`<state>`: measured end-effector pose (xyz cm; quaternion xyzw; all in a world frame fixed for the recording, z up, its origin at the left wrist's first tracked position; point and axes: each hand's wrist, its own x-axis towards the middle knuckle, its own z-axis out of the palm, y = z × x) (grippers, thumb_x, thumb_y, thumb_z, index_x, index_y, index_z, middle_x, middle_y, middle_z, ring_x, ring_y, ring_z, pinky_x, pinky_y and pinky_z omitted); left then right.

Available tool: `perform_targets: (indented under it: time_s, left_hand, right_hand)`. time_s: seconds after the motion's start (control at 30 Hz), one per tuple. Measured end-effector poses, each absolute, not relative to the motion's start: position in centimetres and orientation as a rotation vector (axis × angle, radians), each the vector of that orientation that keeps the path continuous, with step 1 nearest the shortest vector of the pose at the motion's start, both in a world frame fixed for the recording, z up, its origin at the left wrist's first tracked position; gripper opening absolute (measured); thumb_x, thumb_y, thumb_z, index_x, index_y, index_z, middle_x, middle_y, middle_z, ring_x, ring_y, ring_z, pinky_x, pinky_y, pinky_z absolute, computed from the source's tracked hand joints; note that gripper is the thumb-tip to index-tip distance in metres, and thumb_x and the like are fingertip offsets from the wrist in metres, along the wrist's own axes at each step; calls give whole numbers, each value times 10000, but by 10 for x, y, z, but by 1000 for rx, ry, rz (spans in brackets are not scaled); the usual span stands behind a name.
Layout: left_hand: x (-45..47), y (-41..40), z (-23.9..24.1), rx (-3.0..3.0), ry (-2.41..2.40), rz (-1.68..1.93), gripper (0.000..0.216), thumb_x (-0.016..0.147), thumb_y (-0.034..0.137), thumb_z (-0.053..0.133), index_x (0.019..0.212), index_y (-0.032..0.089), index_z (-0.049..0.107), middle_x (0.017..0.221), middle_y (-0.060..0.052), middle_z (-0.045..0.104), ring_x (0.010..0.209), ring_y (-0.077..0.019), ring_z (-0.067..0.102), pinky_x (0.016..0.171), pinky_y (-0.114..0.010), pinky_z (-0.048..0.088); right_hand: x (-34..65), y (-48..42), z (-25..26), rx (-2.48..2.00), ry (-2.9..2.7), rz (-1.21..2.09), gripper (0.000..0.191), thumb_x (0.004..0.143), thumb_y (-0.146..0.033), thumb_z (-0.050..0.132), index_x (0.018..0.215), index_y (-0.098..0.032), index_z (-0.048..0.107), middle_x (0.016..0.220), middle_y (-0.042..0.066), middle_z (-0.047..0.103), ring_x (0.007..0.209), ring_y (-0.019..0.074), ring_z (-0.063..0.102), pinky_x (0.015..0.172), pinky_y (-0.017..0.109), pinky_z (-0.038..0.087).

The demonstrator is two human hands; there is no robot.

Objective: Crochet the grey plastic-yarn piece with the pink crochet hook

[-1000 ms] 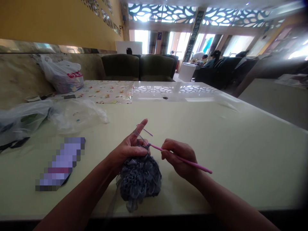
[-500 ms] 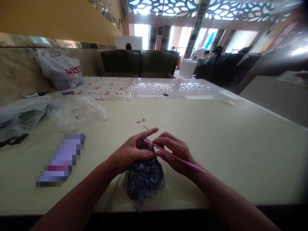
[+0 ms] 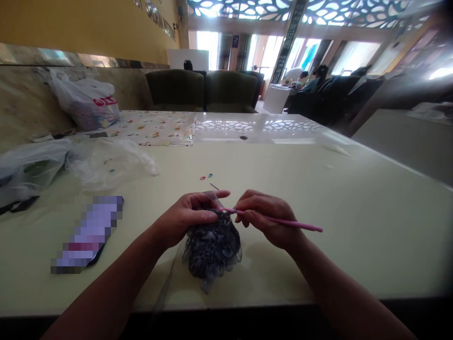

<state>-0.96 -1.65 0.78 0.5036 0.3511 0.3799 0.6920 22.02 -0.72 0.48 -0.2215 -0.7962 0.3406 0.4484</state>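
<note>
- And there it goes: the pink hook (image 3: pixel 297 225) lies flatter than half a second ago, its handle end reaching farther right; its tip draws back from among our left fingers to the top edge of the grey piece (image 3: pixel 214 248); we read that as a stitch being worked (the loop itself is too small to tell);
- our left hand (image 3: pixel 187 212) pinches that top edge under the thumb, index finger lower than its raised pose a second ago; our right hand (image 3: pixel 269 215) grips the hook by its shaft;
- the grey piece sits below our left thumb, near the front edge of the table (image 3: pixel 354 212); a sheer strand (image 3: pixel 168 278) trails down towards that edge, where it could snag;
- just beyond our fingers lie a thin stick (image 3: pixel 214 186), a red ring (image 3: pixel 203 178) and a blue ring (image 3: pixel 210 175); forward room looks tight there;
- the phone (image 3: pixel 88 231) is well apart on our left; rightward, the table runs on broadly, giving the hook room to swing.
</note>
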Motion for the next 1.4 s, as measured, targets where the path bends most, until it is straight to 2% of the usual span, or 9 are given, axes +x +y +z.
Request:
perform_targets:
  time_s: [0.2, 0.37, 0.4, 0.57, 0.8, 1.0, 1.1, 1.3, 1.4]
  left_hand:
    - [-11, -18, 12, 1165, 853, 839, 467, 710, 187, 787, 1173, 228, 737, 853, -33, 715, 810, -186, 642, 794, -323, 456]
    - [-9, -20, 13, 1318, 951, 890, 103, 752, 195, 751, 851, 180, 777, 1081, -76, 710, 985, -228, 641, 831, -313, 463]
    - [-9, -20, 14, 1358, 973, 897, 98, 763, 191, 738, 852, 180, 777, 1099, -77, 708, 1000, -230, 637, 841, -313, 464]
    - [-8, -22, 14, 1444, 1033, 897, 495, 788, 194, 718, 1278, 248, 674, 875, -4, 695, 818, -163, 617, 804, -298, 466]
    - [-8, -23, 14, 1444, 1051, 891, 88, 788, 198, 701, 853, 176, 756, 1093, -61, 733, 976, -213, 659, 886, -318, 476]
    - [-4, -24, 17, 1517, 1099, 917, 151, 765, 162, 685, 889, 193, 768, 1153, -70, 735, 1070, -258, 659, 920, -349, 473]
    - [-2, -25, 19, 1563, 1134, 930, 102, 747, 153, 679, 800, 187, 760, 1249, -77, 702, 1118, -280, 645, 937, -362, 471]
    - [2, -26, 16, 1608, 1213, 923, 102, 736, 163, 663, 796, 180, 743, 1003, -70, 764, 1012, -256, 676, 973, -383, 474]
    - [5, -27, 11, 1668, 1257, 953, 98, 734, 151, 647, 774, 185, 730, 1030, -63, 767, 1052, -249, 672, 995, -366, 471]
  right_hand:
    - [225, -6, 16, -500, -2190, 762, 152, 954, -215, 579, 908, -155, 712, 847, 61, 674, 719, 120, 638, 619, 227, 512]
    - [224, -7, 15, -503, -2241, 657, 144, 959, -187, 568, 917, -157, 703, 866, 60, 660, 731, 113, 628, 645, 219, 508]
    - [224, -7, 14, -506, -2248, 626, 152, 963, -189, 561, 914, -159, 701, 866, 60, 658, 729, 113, 627, 644, 218, 507]
    - [222, -7, 12, -520, -2265, 504, 177, 979, -202, 534, 914, -163, 693, 864, 61, 655, 718, 113, 613, 643, 219, 508]
    - [222, -6, 11, -470, -2290, 476, 149, 970, -190, 556, 929, -159, 696, 862, 59, 645, 738, 114, 614, 650, 218, 503]
    - [222, -5, 10, -487, -2300, 470, 165, 971, -192, 556, 902, -157, 701, 870, 63, 651, 738, 115, 619, 639, 219, 493]
    - [222, -5, 9, -498, -2322, 460, 170, 970, -196, 555, 896, -158, 703, 877, 65, 657, 739, 117, 621, 644, 219, 493]
    - [222, -5, 9, -499, -2393, 398, 207, 987, -208, 525, 862, -157, 682, 877, 64, 649, 740, 114, 608, 660, 222, 487]
    - [221, -4, 8, -497, -2453, 318, 256, 1000, -201, 484, 817, -150, 655, 838, 59, 633, 706, 113, 585, 644, 229, 470]
